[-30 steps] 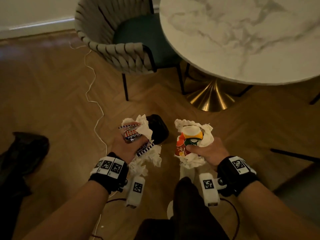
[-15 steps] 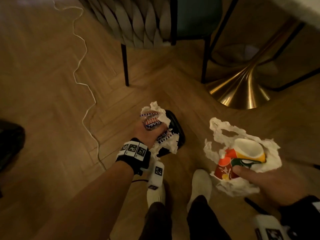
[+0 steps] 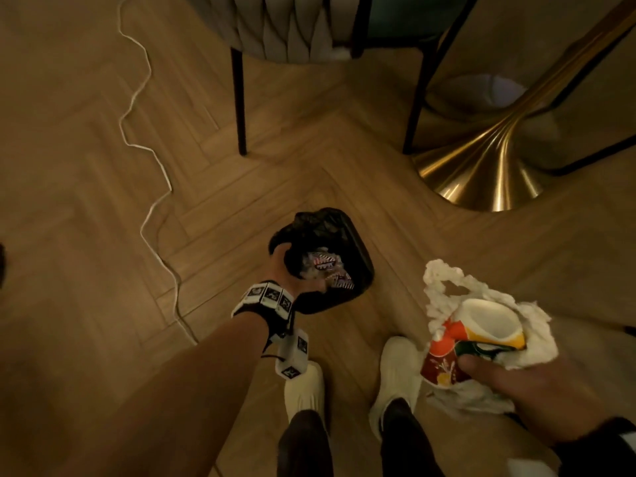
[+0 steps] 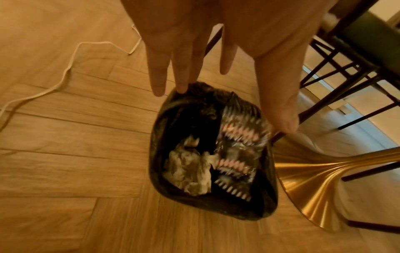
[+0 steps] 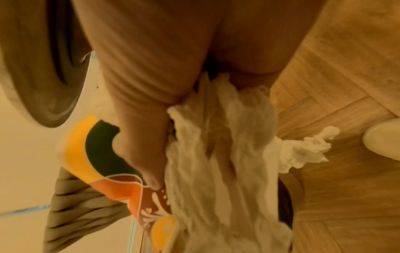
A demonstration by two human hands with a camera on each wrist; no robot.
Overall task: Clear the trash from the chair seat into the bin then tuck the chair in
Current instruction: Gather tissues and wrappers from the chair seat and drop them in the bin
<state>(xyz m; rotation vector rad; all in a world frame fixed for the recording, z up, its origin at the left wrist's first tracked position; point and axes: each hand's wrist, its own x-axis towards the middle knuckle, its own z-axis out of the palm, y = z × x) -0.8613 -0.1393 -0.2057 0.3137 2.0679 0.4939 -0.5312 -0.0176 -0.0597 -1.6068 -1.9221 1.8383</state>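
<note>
Black-lined bin (image 4: 213, 154) now holds the wrappers (image 4: 238, 145) released by the left hand (image 3: 287, 273), fingers (image 4: 159, 75) apart; right hand (image 3: 537, 390) still grips cup (image 3: 457, 349) and tissue (image 3: 444, 287), next to drop.

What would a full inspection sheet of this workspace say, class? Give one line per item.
Surface: wooden herringbone floor.
Job's things: bin with black liner holds wrappers and crumpled tissue; paper cup and tissue wad not yet binned; chair not tucked in.
Clutter: nothing seen.
Grippers: left hand open above the bin; right hand grips cup and tissue.
Cables: white cord loose on floor.
Surroundings: gold table base, white shoes.
</note>
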